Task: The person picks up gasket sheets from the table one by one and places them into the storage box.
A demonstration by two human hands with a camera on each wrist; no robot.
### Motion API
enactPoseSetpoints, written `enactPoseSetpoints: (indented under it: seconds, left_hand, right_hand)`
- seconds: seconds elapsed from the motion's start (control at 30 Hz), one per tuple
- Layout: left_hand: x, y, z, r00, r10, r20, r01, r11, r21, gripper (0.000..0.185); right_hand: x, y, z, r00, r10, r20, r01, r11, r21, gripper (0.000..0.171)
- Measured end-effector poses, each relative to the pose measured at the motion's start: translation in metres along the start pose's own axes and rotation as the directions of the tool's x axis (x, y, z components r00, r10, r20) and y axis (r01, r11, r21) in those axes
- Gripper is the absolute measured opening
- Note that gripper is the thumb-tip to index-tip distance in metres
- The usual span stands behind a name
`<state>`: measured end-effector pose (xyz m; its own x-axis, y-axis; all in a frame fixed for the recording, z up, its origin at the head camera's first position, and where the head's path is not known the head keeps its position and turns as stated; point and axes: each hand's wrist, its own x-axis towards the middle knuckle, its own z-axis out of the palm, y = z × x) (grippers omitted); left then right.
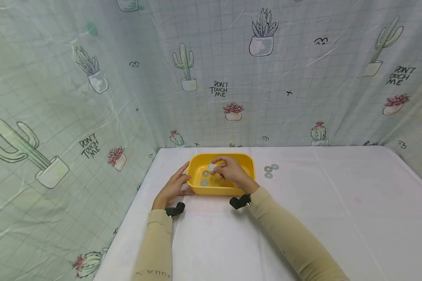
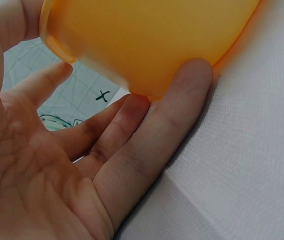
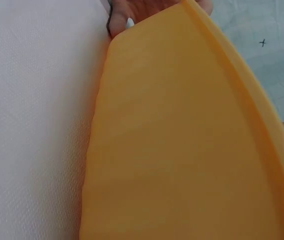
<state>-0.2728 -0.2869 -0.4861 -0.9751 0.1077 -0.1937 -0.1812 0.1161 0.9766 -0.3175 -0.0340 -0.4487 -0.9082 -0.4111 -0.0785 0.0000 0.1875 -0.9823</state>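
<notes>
A yellow plastic tray (image 1: 225,191) stands near the far edge of the table. My left hand (image 1: 172,187) holds its left end, thumb at the rim and fingers spread along the outer wall (image 2: 132,45). My right hand (image 1: 230,170) is over the inside of the tray, curled, with thumb and index fingertips around a pale flat ring like a washer (image 1: 211,167). Two more washers, one greyish (image 1: 205,173) and one bluish (image 1: 204,182), lie on the tray floor at the left. In the right wrist view the tray's near wall (image 3: 171,130) hides most of the right hand.
To the right of the tray, three loose washers (image 1: 269,175) lie close together on the white tablecloth (image 1: 320,203). A cactus-print curtain (image 1: 218,128) rises behind the table and along its left side. Black wrist cameras (image 1: 240,201) sit on both wrists.
</notes>
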Motion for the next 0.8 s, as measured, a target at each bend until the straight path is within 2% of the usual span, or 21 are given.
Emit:
enactPoseSetpoints:
  seconds: [0.33, 0.8]
  left_hand:
    - [0.001, 0.002, 0.002, 1.000, 0.004, -0.005, -0.004, 1.000, 0.010, 0.060]
    - [0.002, 0.001, 0.001, 1.000, -0.016, -0.016, 0.016, 1.000, 0.009, 0.060]
  right_hand:
    - [0.009, 0.004, 0.001, 0.998, 0.039, 0.046, -0.034, 0.994, -0.106, 0.024]
    - [0.015, 0.008, 0.007, 0.996, 0.083, 0.024, -0.077, 0.977, -0.197, 0.023]
